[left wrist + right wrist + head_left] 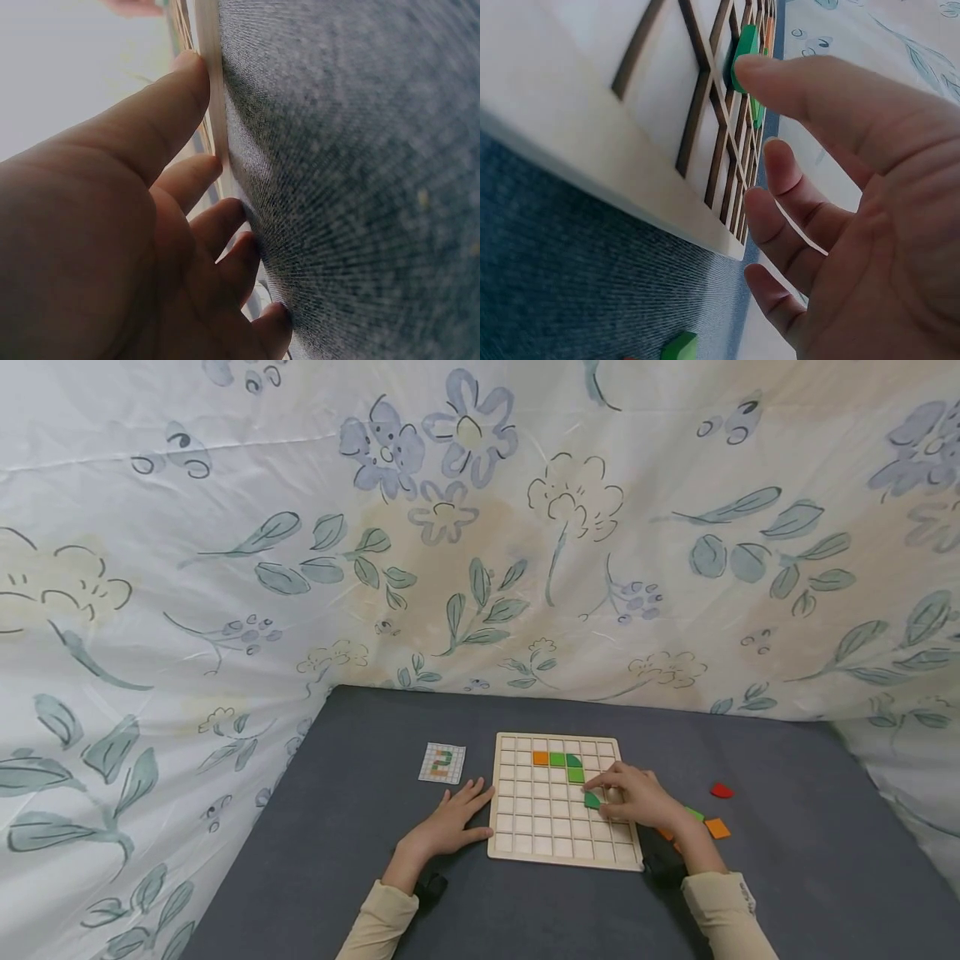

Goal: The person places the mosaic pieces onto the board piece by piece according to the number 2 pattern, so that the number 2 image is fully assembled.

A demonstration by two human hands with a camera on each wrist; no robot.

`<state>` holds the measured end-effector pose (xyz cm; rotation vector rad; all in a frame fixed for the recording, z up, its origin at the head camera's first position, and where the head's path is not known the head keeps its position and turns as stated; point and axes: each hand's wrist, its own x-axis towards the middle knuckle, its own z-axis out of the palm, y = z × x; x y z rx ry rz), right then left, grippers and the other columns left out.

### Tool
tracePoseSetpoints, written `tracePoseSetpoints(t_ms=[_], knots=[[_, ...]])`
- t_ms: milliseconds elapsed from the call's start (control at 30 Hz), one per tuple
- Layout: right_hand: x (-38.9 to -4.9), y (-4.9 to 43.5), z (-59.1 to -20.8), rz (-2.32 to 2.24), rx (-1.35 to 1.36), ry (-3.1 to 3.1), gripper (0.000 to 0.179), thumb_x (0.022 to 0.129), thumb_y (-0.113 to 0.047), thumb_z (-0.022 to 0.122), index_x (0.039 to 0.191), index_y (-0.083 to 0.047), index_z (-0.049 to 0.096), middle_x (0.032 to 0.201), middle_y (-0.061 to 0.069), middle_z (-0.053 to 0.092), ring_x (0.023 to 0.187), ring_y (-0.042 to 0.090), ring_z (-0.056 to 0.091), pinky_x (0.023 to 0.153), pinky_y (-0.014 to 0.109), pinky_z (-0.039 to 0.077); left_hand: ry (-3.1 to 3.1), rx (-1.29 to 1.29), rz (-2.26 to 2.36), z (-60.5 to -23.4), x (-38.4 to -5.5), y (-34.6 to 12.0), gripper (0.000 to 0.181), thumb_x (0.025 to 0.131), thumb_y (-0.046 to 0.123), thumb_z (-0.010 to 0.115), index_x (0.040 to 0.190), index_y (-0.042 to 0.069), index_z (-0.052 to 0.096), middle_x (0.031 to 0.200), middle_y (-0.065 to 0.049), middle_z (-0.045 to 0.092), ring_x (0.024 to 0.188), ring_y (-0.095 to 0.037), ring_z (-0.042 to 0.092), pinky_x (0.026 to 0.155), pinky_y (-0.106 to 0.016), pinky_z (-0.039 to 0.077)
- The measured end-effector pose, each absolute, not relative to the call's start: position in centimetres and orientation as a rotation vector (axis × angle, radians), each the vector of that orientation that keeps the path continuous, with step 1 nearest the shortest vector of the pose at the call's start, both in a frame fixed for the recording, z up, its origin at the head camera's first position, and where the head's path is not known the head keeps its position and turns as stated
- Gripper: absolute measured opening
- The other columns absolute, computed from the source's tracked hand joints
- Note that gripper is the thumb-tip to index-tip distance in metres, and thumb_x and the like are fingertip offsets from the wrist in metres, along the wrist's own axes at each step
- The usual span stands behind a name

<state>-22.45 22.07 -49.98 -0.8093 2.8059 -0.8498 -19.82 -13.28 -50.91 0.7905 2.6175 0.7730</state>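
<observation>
A square wooden grid board (533,845) lies on the table. Along its upper cells sit an orange square tile (540,758), two light green square tiles (557,759) and a dark green tile with a rounded edge (573,761). Over the board's right part, my right hand (641,795) pinches another dark green rounded tile (592,800) between thumb and index finger. In the right wrist view the thumb presses against this green tile (744,54), its other fingers loosely bent. My left hand (447,822) touches the board's left edge with thumb and fingertips, fingers spread.
A small card (442,763) with a coloured grid pattern lies left of the board. Right of it are a red piece (722,790), an orange tile (717,828) and other tiles partly hidden by the right forearm. A floral cloth (480,627) hangs behind the dark table (375,727).
</observation>
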Motion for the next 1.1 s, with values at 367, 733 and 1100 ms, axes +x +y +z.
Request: tracePoseSetpoints(t_ms=[367, 733, 1100], knots=[[-22.6, 22.3, -50.6, -0.858, -0.8, 2.8, 0.034, 0.079, -0.026, 0.075, 0.112, -0.025, 0.067, 0.085, -0.003, 0.05, 0.065, 0.007, 0.036, 0.068, 0.036, 0.018, 2.617, 0.779, 0.783, -51.0, -19.7, -13.2, 0.068, 0.092, 0.036, 0.056, 0.147, 0.008, 0.027, 0.153, -0.017, 0.017, 0.142, -0.035, 0.011, 0.111, -0.06, 0.007], [-22.9, 21.6, -51.1, -0.817, -0.809, 2.884, 0.032, 0.079, -0.038, 0.073, 0.107, -0.026, 0.066, 0.092, -0.007, 0.053, 0.081, 0.011, 0.049, 0.075, 0.04, 0.028, 2.621, 0.777, 0.778, -51.0, -19.8, -13.3, 0.068, 0.092, 0.036, 0.056, 0.147, 0.009, 0.027, 0.153, -0.017, 0.017, 0.142, -0.035, 0.011, 0.111, -0.061, 0.007], [-23.0, 20.7, -50.2, -0.648, -0.808, 2.986, 0.027, 0.078, -0.032, 0.074, 0.102, -0.021, 0.066, 0.088, -0.004, 0.054, 0.079, 0.013, 0.051, 0.074, 0.045, 0.033, 2.623, 0.77, 0.761, -51.0, -19.9, -13.2, 0.068, 0.092, 0.037, 0.055, 0.148, 0.011, 0.026, 0.153, -0.016, 0.017, 0.142, -0.034, 0.011, 0.111, -0.061, 0.007]])
